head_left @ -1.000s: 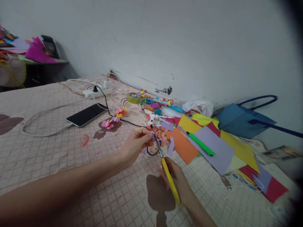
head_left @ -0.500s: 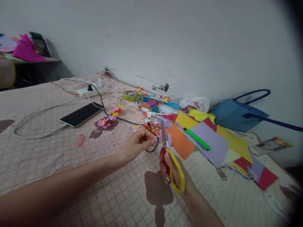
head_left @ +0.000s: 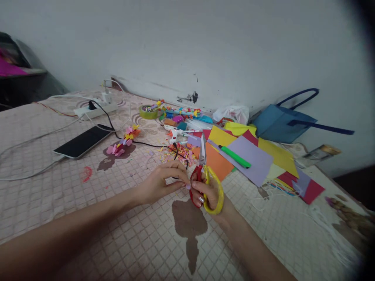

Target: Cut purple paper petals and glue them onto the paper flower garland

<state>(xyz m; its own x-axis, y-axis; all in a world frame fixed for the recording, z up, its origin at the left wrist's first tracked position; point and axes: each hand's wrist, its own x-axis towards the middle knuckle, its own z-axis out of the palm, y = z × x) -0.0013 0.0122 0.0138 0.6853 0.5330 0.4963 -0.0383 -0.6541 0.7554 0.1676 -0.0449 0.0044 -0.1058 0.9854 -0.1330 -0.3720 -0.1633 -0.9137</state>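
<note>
In the head view, the left hand pinches a small lilac paper piece at its fingertips, just beside the scissors. The right hand grips the scissors by their red and yellow handles, the blades pointing away beyond its fingers. Left of the scissors lie colourful paper scraps; right of them, a green marker rests on a lilac sheet.

Phone on the table, your left; glue gun ahead; marker on sheets, right; bag behind them
</note>
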